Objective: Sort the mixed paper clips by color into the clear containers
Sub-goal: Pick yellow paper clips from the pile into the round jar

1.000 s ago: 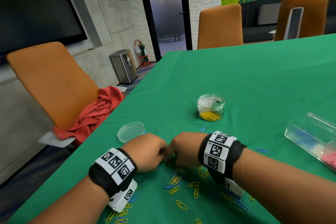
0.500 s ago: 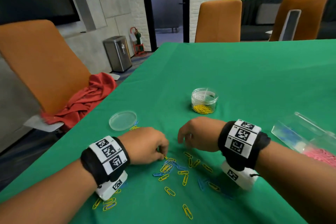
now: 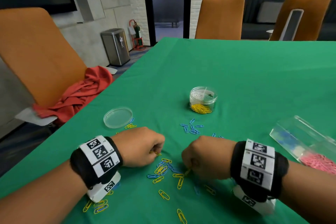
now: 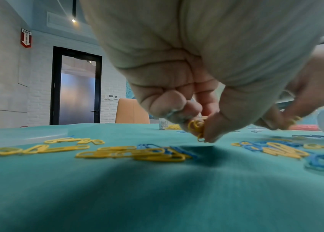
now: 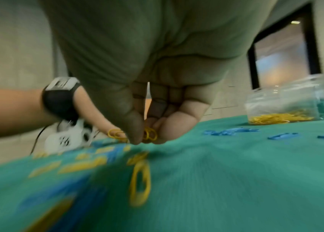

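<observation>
Yellow and blue paper clips (image 3: 164,169) lie mixed on the green cloth between my hands. My left hand (image 3: 145,148) hovers low over them, its curled fingers pinching a small bunch of yellow clips (image 4: 196,128). My right hand (image 3: 201,158) also pinches yellow clips (image 5: 149,134) just above the cloth. A round clear jar (image 3: 203,99) with yellow clips in its bottom stands further back. At the right edge a clear rectangular container (image 3: 298,136) holds blue and pink clips.
A clear round lid (image 3: 117,117) lies at the left near the table edge. A loose group of blue clips (image 3: 191,128) sits between the jar and my hands. Orange chairs stand around the table, one with a red cloth (image 3: 80,92).
My hands drew apart from each other and came back low over the pile, the right one moving toward me. Each now shows yellow clips in its fingers.
</observation>
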Demonstrator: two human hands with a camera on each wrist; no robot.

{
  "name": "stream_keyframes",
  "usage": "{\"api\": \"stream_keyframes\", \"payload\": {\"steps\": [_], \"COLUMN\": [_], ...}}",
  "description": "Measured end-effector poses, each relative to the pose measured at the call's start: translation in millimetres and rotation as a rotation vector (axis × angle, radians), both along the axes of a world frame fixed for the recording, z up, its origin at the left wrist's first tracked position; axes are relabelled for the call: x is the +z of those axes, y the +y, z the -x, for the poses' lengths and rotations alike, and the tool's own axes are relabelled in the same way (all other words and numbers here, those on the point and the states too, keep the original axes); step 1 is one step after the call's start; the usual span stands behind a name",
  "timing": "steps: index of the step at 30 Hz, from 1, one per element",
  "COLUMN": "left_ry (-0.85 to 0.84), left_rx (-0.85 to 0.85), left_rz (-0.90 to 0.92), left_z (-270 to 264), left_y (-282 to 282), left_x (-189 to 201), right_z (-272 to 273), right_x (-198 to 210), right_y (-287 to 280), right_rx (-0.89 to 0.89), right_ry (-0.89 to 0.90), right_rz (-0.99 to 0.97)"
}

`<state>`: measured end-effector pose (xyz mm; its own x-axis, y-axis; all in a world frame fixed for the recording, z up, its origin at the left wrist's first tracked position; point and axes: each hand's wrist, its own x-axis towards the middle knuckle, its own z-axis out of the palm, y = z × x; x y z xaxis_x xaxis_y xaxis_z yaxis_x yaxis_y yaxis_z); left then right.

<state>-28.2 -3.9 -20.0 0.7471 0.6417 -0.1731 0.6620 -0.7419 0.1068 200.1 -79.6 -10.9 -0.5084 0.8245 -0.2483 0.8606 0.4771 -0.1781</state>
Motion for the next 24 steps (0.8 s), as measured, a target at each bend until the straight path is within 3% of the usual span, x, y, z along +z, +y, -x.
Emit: {"api": "stream_keyframes", "payload": {"steps": [6,10,18,24], "left_ry": [-0.032,-0.033,-0.042,-0.061], "left_rx": [0.014,0.027,0.03,0.014], "left_rz": [-0.007,-0.013,-0.009,0.006], "left_z": [2.8,3.6,2.1,-1.5], "left_y": [4.3,6.1,3.0,8.6], "left_x": [-5.2,-5.3,-0.9,11.9], "right_z": [-46.9,-74.8,-79.8,-100.2], "right_x": [35.3,37.5,25.5,31.2], "right_y": [81.1,135.9,156.8,154.8], "right_rx": [-0.353,-0.601,-0.53,-0.56], "right_ry": [0.29,0.312,0.184,0.356], "right_rz": [-0.281,-0.341,-0.301,-0.334]}}
